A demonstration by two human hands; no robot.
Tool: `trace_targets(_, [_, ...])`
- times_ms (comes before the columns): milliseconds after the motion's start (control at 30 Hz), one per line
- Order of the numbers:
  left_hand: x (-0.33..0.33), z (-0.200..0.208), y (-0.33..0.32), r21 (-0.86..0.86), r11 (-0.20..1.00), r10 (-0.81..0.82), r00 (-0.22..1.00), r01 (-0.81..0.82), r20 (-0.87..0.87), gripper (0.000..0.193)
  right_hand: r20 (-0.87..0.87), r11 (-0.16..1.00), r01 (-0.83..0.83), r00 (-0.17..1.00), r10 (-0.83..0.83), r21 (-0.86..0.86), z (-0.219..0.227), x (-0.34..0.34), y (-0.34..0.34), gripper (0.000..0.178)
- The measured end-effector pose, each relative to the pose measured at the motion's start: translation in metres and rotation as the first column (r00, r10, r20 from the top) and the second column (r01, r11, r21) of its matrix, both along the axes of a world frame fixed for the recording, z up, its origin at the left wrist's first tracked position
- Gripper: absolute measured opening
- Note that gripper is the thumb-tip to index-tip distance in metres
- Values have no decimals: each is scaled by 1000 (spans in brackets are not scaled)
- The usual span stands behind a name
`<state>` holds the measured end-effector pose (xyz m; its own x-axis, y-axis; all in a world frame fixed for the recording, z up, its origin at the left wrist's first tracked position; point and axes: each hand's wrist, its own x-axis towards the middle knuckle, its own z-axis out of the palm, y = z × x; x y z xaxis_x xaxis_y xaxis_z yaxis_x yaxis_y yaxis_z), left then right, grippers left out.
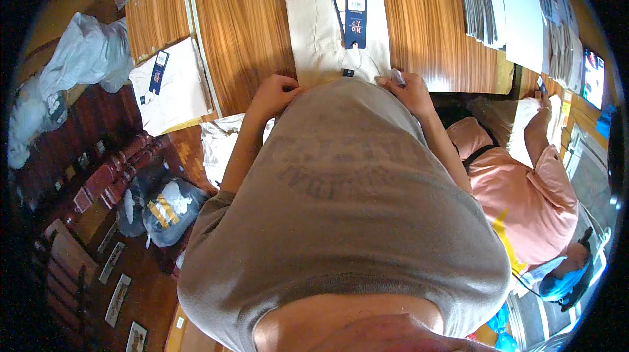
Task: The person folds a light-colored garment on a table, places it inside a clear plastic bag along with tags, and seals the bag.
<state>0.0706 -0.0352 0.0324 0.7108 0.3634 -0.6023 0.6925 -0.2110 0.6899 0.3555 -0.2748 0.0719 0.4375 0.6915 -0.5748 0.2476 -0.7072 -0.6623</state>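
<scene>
A folded cream garment (314, 31) lies flat on the wood-grain table in front of me. Navy hang tags (354, 24) rest on it, tied by a string near a small dark neck label (348, 73). My left hand (278, 94) is closed at the garment's near left corner, its fingertips pinched on the edge. At the near right corner my right hand (413, 93) is closed too, with a small shiny clear piece (398, 78) beside its fingers. The garment's nearest edge is hidden behind my shirt.
Another folded white garment (171, 86) with a navy tag lies at the table's left. Stacks of folded garments (485, 4) line the right. A co-worker in a pink shirt (517, 201) handles white cloth at right. Plastic bags (85, 57) sit left, others (170, 211) below.
</scene>
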Motion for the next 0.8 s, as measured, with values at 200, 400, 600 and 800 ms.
trace_targets(200, [5,14,-16,-39,931,365,929,-363,64,39,-22,998,26,999,-25,62,-30,7,-8,42])
trace_targets(400, [-10,18,-33,50,951,301,950,-306,88,36,-60,999,-42,997,43,25,-16,5,-17,41])
trace_targets(600, [-23,2,-28,-138,962,239,971,-235,18,35,-147,981,-146,975,164,131,-36,12,-30,41])
trace_targets(800, [-1,21,-14,91,989,125,991,-120,-51,35,-67,995,-95,993,96,23,-30,10,-11,37])
